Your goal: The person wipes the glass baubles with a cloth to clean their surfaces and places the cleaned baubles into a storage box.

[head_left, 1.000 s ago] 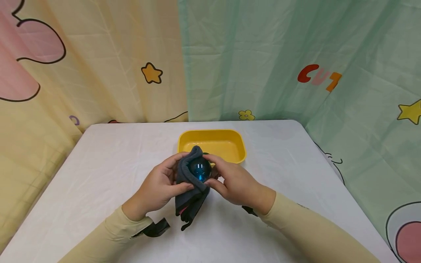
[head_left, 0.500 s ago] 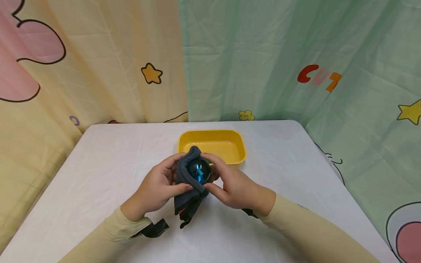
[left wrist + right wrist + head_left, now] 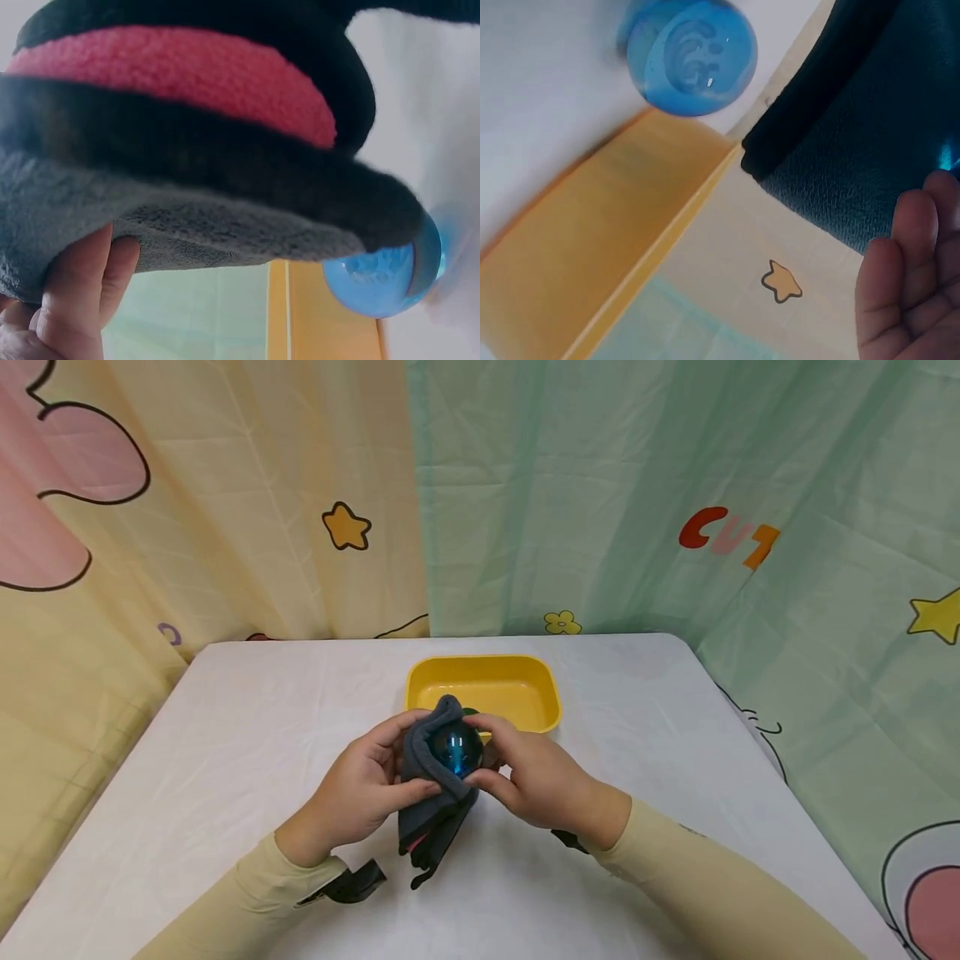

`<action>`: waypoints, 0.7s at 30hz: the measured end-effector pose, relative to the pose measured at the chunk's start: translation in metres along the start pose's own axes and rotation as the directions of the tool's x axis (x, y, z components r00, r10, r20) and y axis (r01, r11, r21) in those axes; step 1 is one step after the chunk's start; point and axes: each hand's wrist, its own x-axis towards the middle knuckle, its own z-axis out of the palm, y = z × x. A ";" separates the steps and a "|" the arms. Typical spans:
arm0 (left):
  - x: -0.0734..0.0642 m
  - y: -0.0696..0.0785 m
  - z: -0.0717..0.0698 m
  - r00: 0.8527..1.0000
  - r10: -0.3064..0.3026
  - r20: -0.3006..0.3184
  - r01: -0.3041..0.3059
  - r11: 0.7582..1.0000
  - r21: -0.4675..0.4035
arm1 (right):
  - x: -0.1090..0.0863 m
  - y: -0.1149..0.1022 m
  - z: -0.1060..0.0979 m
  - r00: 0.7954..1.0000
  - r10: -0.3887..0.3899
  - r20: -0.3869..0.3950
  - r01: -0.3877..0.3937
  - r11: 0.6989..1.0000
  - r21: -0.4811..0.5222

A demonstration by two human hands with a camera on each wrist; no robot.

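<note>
In the head view my left hand (image 3: pixel 360 789) grips a folded dark grey cloth (image 3: pixel 427 806) with black edging; a bit of pink shows in its folds. The left wrist view shows the cloth's pink fleece (image 3: pixel 202 67) between dark borders. A glossy dark-blue ball (image 3: pixel 456 750) sits against the cloth, its left side wrapped by it. My right hand (image 3: pixel 540 777) pinches that ball from the right, thumb below and forefinger above. Its other fingers (image 3: pixel 881 289) show in the right wrist view. Part of the ball is hidden by cloth and fingers.
A yellow tray (image 3: pixel 555 710) stands just beyond the hands on the white table (image 3: pixel 262 735). A translucent blue ball (image 3: pixel 694 56) rests on the table beside the tray, hidden in the head view. Patterned curtains (image 3: pixel 615 485) hang round the table.
The ball and right fingertips shifted slightly left half a second ago, and are now back a little to the right. The left hand and cloth barely move.
</note>
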 end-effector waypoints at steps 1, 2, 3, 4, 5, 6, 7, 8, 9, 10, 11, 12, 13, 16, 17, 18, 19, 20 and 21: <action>0.000 0.000 0.000 1.000 -0.002 0.003 0.002 1.000 0.004 | 0.000 0.000 0.000 1.000 0.015 -0.001 -0.015 1.000 0.019; 0.000 0.000 0.001 1.000 -0.004 0.006 0.004 1.000 0.009 | -0.001 0.000 0.001 1.000 0.028 -0.002 -0.028 0.999 0.040; 0.000 -0.001 0.001 1.000 -0.007 0.009 0.007 1.000 0.013 | -0.001 0.001 0.001 0.999 0.040 -0.002 -0.040 0.997 0.059; 0.000 -0.001 0.002 1.000 -0.011 0.010 0.011 1.000 0.017 | -0.001 0.001 0.002 0.999 0.047 -0.003 -0.047 0.996 0.076; 0.000 -0.001 0.002 1.000 -0.014 0.010 0.014 1.000 0.020 | -0.001 0.002 0.003 0.999 0.050 -0.005 -0.050 0.995 0.087; -0.001 -0.002 0.002 1.000 -0.017 0.009 0.017 1.000 0.024 | -0.001 0.002 0.004 0.999 0.049 -0.008 -0.048 0.994 0.099; -0.001 -0.002 0.002 1.000 -0.019 0.008 0.019 0.999 0.027 | -0.001 0.002 0.005 0.999 0.044 -0.006 -0.043 0.993 0.114; -0.001 -0.003 0.002 1.000 -0.020 0.006 0.020 0.999 0.032 | -0.001 0.003 0.006 0.999 0.033 -0.005 -0.032 0.991 0.128; -0.001 -0.003 0.002 1.000 -0.022 0.004 0.022 0.999 0.036 | -0.001 0.003 0.007 1.000 0.018 -0.005 -0.018 0.991 0.136; -0.001 -0.004 0.001 1.000 -0.022 0.001 0.022 0.999 0.039 | 0.000 0.003 0.007 1.000 0.000 -0.006 0.000 0.990 0.143; -0.001 -0.004 0.001 1.000 -0.020 -0.003 0.020 0.999 0.039 | 0.000 0.003 0.007 1.000 -0.019 -0.008 0.020 0.990 0.142; -0.001 -0.004 0.000 1.000 -0.017 -0.006 0.017 0.999 0.039 | 0.000 0.003 0.007 0.999 -0.037 -0.009 0.038 0.991 0.132; -0.001 -0.004 -0.001 1.000 -0.015 -0.009 0.015 0.999 0.036 | 0.000 0.003 0.007 0.999 -0.052 -0.007 0.053 0.992 0.118; -0.001 -0.004 -0.002 1.000 -0.010 -0.017 0.010 1.000 0.018 | 0.000 0.001 0.005 0.998 -0.063 0.000 0.063 0.997 0.047; -0.001 -0.003 -0.003 1.000 -0.010 -0.018 0.010 1.000 0.011 | 0.000 0.001 0.005 0.998 -0.059 0.003 0.058 0.998 0.019; -0.001 -0.003 -0.003 1.000 -0.011 -0.017 0.011 1.000 0.006 | 0.000 0.000 0.004 0.998 -0.056 0.008 0.056 0.998 -0.007; -0.001 -0.003 -0.002 1.000 -0.013 -0.015 0.013 1.000 -0.001 | 0.000 -0.001 0.003 0.999 -0.053 0.011 0.053 0.998 -0.027; -0.001 -0.003 -0.002 1.000 -0.014 -0.013 0.014 1.000 -0.005 | 0.000 -0.002 0.002 0.999 -0.050 0.012 0.051 0.998 -0.043; -0.001 -0.002 -0.002 1.000 -0.016 -0.010 0.016 1.000 -0.010 | 0.000 -0.003 0.002 0.999 -0.048 0.012 0.049 0.997 -0.058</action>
